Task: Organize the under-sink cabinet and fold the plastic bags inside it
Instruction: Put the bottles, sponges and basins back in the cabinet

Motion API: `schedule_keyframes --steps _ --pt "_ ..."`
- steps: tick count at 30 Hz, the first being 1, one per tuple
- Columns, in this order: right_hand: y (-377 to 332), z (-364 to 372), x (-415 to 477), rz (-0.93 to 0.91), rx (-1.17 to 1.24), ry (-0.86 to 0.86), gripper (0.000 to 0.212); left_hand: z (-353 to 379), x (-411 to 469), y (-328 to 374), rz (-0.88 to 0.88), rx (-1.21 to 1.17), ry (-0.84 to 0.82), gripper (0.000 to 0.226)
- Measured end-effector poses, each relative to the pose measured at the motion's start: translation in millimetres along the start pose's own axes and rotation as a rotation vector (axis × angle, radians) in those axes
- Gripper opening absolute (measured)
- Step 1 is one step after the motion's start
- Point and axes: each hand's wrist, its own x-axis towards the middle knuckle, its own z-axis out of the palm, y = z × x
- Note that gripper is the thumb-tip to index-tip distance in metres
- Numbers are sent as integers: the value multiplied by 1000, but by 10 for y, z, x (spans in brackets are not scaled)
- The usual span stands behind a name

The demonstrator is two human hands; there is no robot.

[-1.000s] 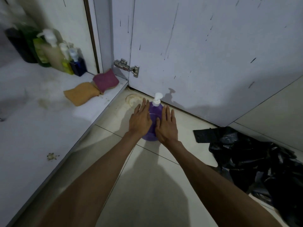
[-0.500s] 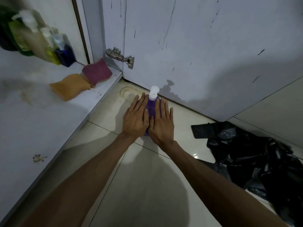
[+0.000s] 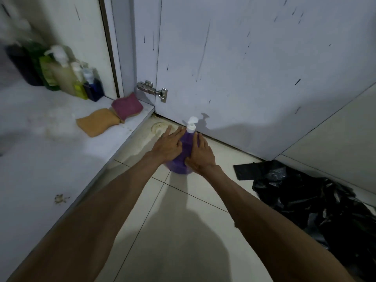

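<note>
A purple pump bottle with a white pump head stands on the tiled floor in front of the open cabinet door. My left hand presses against its left side and my right hand against its right side, fingers stretched out, so both clasp the bottle between them. A heap of black plastic bags lies crumpled on the floor to the right. The white cabinet floor is at the left.
Several bottles stand at the back of the cabinet. An orange sponge and a maroon sponge lie near the cabinet's front corner. A metal hinge joins the door. A round stain marks the floor tile.
Both hands stay pressed on the purple bottle. More of the bottle's base shows below my hands now than half a second ago. The camera view has shifted slightly.
</note>
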Motion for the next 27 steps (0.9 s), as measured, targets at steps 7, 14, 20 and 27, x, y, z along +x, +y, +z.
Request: schedule_keyframes --steps 7,14,20,27 --pt "-107 -462 -4 14 -25 337 46 -624 -195 47 -107 -50 91 52" --pt "-543 -541 111 -295 -31 483 51 -1082 -344 -405 -236 -16 183 58" --pt "-1142 -470 429 -411 -52 270 63 -1328 -432 -980 -387 59 268 49" --pt "-1722 -124 1007 -416 -21 129 69 -1387 -577 -1333 -497 186 294 47"
